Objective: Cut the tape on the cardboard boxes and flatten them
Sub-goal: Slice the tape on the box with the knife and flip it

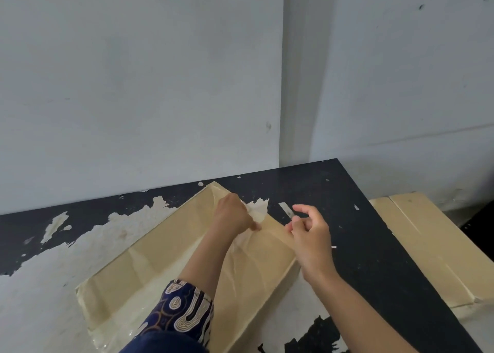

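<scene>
A person's left hand (232,213) pressed the box (171,261) on the worktop (361,219); right-hand (311,235) fingers pinched clear tape (278,232), which risked tearing short if yanked.

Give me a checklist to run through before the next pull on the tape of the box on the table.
1. Box lies on the table, flat side up: ok.
2. Left hand rests on the far end of the box to steady it: ok.
3. Right hand pinches a strip of clear tape at the box edge: ok, though the tape is faint.
4. Cutting tool in either hand: not ok, none in view.
5. Tape along the middle seam cut through: cannot tell.
6. Second box sits apart, beyond the right table edge, out of the way: ok.
</scene>
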Available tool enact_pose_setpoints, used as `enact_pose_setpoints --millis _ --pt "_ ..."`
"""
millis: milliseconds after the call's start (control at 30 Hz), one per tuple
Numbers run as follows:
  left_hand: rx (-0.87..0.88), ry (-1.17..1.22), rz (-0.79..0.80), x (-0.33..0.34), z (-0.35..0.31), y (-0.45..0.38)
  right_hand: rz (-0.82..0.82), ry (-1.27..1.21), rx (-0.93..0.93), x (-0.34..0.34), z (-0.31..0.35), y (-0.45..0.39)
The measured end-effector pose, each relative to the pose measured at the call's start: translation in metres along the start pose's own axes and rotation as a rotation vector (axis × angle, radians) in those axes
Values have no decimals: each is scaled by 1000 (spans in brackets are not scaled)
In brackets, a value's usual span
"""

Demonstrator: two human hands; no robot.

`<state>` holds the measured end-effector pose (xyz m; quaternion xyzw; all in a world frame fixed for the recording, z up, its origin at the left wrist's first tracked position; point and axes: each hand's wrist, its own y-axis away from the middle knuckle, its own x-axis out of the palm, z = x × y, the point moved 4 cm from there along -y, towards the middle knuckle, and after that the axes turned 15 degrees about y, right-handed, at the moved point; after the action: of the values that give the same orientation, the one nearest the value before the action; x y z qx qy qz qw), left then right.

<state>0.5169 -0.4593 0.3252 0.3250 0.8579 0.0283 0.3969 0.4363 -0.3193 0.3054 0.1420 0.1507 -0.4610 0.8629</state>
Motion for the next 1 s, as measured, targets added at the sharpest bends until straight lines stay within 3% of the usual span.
enact_pose_setpoints --millis 233,433,600,767,1000 --pt "3 -108 115 -4 10 -1 35 -205 98 4 -3 23" --pt "80 -63 52 -14 38 12 152 -290 139 23 -12 43" --pt "125 -97 4 -13 46 24 237 -196 87 30 -15 31" --pt "136 -5 12 -9 48 33 297 96 -112 40 -5 13" --pt "136 137 -3 -7 51 39 312 163 -180 45 -4 9"
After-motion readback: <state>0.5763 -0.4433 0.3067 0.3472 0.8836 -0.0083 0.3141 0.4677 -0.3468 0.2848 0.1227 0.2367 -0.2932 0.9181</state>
